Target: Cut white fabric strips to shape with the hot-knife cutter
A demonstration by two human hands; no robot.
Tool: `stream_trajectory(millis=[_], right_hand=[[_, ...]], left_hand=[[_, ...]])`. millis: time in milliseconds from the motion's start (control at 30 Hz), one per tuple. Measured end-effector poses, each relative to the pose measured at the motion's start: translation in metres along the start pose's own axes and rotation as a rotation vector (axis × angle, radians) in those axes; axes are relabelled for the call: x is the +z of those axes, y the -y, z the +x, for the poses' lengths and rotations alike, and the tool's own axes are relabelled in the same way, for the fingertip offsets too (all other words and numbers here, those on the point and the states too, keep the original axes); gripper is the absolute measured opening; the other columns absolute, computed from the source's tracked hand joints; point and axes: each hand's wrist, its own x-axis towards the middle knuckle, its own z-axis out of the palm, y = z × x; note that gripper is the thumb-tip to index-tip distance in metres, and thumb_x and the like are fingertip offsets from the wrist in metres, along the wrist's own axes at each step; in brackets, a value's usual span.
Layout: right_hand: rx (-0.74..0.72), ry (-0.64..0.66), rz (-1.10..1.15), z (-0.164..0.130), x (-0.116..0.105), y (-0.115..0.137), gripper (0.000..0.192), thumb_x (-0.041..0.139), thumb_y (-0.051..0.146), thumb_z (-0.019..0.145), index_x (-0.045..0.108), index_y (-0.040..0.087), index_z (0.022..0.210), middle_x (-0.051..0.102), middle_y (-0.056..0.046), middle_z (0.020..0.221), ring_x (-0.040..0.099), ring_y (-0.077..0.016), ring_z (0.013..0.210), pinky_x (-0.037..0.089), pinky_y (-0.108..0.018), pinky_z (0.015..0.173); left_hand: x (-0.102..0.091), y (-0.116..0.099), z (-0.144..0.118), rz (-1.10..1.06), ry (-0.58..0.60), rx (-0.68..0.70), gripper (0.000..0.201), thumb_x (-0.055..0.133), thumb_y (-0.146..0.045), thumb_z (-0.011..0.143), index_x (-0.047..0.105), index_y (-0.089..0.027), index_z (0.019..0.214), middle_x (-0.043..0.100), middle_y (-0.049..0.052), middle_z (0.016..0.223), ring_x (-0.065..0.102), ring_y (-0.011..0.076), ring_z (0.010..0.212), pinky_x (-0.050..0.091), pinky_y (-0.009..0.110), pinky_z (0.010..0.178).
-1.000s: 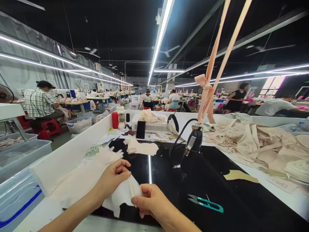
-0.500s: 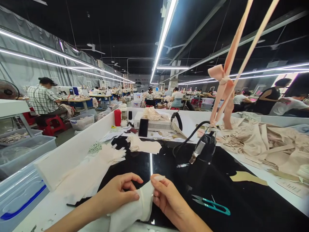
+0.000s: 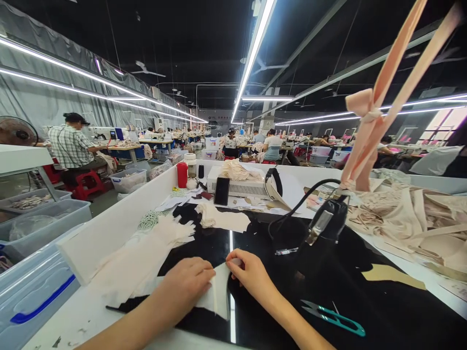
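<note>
Cloth in hand: a small, thin, off-white fabric piece (image 3: 219, 291) with a pointed upper corner, lying flat on the glossy black tabletop (image 3: 365, 291) at the near edge.
Left hand: the left hand (image 3: 188, 287) lies palm-down on the piece, fingers curled over its left side, pressing it to the table.
Right hand: the right hand (image 3: 251, 272) pinches the piece's top corner between thumb and fingertips.
Hidden part: the left half of the piece is under the left hand, so its full outline cannot be told.
Snips: one pair of teal-handled thread snips (image 3: 333, 316) lies on the black top, right of the right forearm, apart from it.
Stack: a spread of similar off-white cut pieces (image 3: 146, 255) lies just left of the hands; too overlapped to count.
Tool: one black corded hand tool (image 3: 326, 221) hangs from peach ribbon (image 3: 368, 131).
Far end: one red cylindrical bottle (image 3: 182, 175), one upright black phone (image 3: 222, 191), one heap of beige garments (image 3: 408, 214) cut off at the right.
</note>
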Motion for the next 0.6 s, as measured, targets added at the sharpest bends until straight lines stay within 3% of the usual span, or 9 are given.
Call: stream_trajectory(millis=[133,267,333,600], right_hand=[[-0.118,-0.056,-0.248,0.007,-0.013,-0.005,0.014,0.056,0.016,0.091,0.069,0.021,0.086,0.068,-0.002,0.079,0.065,-0.02,0.077,0.049,-0.032,0.074],[-0.188,-0.145,-0.471,0.008,-0.027,-0.011,0.024,0.048,0.009,0.095,0.07,0.019,0.099,0.07,-0.012,0.102,0.066,-0.0276,0.095,0.048,-0.04,0.084],[-0.241,-0.142,-0.542,0.003,-0.028,-0.009,0.025,0.049,0.009,0.097,0.07,0.02,0.104,0.071,-0.012,0.108,0.065,-0.0281,0.1,0.049,-0.04,0.086],[-0.47,-0.008,-0.646,-0.046,0.009,-0.002,0.012,0.061,0.017,0.101,0.07,0.025,0.098,0.075,-0.002,0.092,0.069,-0.0208,0.085,0.051,-0.03,0.074]], left_hand=[[0.005,-0.021,-0.003,-0.06,0.133,0.098,0.035,0.066,-0.023,0.102,0.064,-0.022,0.138,0.068,0.009,0.141,0.064,0.0298,0.13,0.051,0.042,0.115],[0.01,-0.02,-0.009,-0.15,0.162,0.059,0.048,0.067,-0.029,0.103,0.058,-0.028,0.15,0.058,0.006,0.154,0.056,0.0306,0.142,0.045,0.044,0.122],[0.011,-0.017,-0.011,-0.172,0.179,0.043,0.051,0.067,-0.03,0.103,0.055,-0.03,0.152,0.055,0.004,0.157,0.053,0.0304,0.145,0.044,0.045,0.123],[0.009,-0.017,-0.011,-0.2,0.196,0.032,0.052,0.07,-0.03,0.101,0.057,-0.029,0.151,0.056,0.005,0.157,0.052,0.0301,0.145,0.041,0.045,0.125]])
